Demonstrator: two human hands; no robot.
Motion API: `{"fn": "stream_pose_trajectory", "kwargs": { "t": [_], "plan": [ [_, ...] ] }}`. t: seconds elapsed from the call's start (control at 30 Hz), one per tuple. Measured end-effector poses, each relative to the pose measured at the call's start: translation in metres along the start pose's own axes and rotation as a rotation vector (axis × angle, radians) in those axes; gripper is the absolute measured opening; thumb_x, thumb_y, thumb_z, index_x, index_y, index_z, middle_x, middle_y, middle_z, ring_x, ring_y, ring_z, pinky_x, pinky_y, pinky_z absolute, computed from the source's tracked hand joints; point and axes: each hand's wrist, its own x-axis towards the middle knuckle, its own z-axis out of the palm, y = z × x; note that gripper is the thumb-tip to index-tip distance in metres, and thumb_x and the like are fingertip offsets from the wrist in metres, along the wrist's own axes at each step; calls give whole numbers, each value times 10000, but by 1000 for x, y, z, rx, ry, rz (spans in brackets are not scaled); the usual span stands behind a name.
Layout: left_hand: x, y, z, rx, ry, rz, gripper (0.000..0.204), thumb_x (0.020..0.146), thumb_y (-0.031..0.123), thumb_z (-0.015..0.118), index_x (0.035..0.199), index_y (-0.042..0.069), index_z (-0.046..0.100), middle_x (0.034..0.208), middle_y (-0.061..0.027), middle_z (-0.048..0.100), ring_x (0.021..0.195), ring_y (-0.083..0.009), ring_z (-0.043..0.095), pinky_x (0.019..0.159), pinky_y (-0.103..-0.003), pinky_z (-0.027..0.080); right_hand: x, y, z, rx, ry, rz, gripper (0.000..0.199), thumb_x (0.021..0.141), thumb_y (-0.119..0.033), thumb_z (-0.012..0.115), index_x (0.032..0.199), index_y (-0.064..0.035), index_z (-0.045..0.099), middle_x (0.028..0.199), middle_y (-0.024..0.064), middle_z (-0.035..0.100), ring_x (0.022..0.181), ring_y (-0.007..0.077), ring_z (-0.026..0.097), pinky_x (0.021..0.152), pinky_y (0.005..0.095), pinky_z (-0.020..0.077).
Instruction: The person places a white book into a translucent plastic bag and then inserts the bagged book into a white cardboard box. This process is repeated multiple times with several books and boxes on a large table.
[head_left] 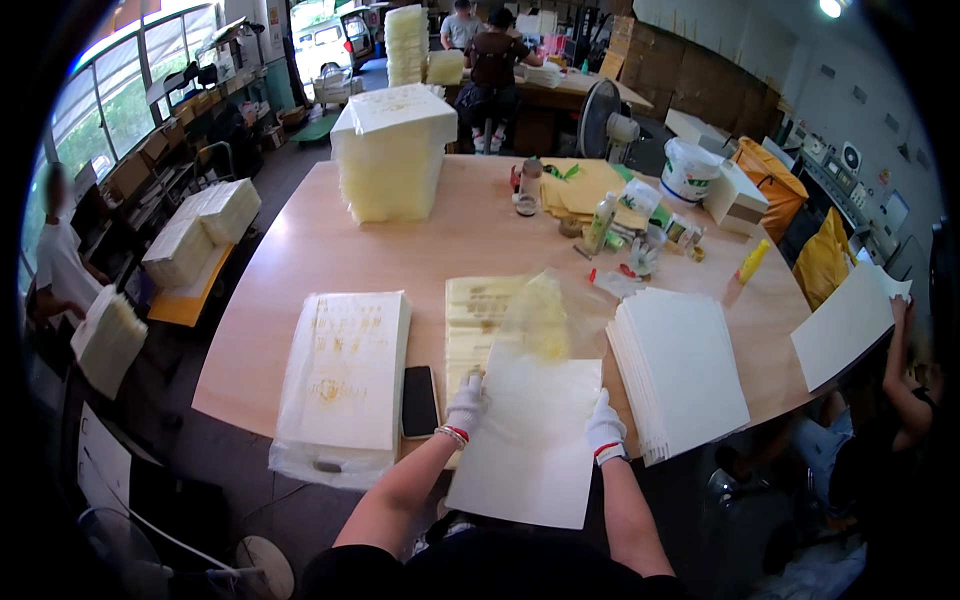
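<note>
Both my hands wear white knit gloves. Between them is a large white sheet (530, 440), tilted toward me over the table's near edge. My left hand (467, 402) is closed on its left edge, and my right hand (606, 428) grips the right edge. The sheet's far end meets a crumpled translucent plastic bag (540, 312); whether it goes inside cannot be made out. Beneath lies a pile of yellowish printed plastic bags (470, 298). Left of my left hand is a black phone (420, 400), beside a plastic-wrapped stack with gold print (340, 370). A stack of white sheets (680, 370) lies to the right.
On the wooden table (260, 270) stand a tall pale stack (390, 160), a bottle (600, 222), a white bucket (690, 168) and a yellow tube (752, 260). A person's hand (903, 300) at right holds a white board (845, 330). Other people work behind and at left.
</note>
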Motion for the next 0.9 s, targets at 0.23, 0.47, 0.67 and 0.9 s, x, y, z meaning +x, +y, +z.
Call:
{"fn": "stream_pose_trajectory", "kwargs": {
  "t": [0.23,0.47,0.67,0.9],
  "plan": [
    [-63,21,-48,249,-63,4,145,821,113,500,928,23,462,783,-159,500,660,-303,518,585,-395,428,-67,-2,-10,50,-211,-124,868,728,-103,477,1416,-147,-50,871,209,622,736,349,610,638,496,456],
    [-130,67,-86,133,-215,-153,104,805,92,520,806,3,465,829,-172,507,723,-332,515,642,-409,425,-124,18,-12,128,-300,-234,854,734,-79,453,1414,-149,-59,841,245,606,720,386,594,608,517,434],
    [-208,95,-127,-383,-476,-304,346,803,81,539,1147,47,537,1013,-153,568,909,-317,557,770,-363,460,-219,27,-41,-74,-340,-323,653,806,-222,479,1390,-166,195,1002,210,587,790,421,581,706,580,414],
    [-189,97,-115,-63,-158,-223,126,723,-39,436,799,9,525,726,-133,519,687,-255,552,651,-331,468,-200,49,-16,167,-154,-313,442,826,-191,482,1265,-159,456,642,154,590,574,326,574,575,486,447]
  ]
}}
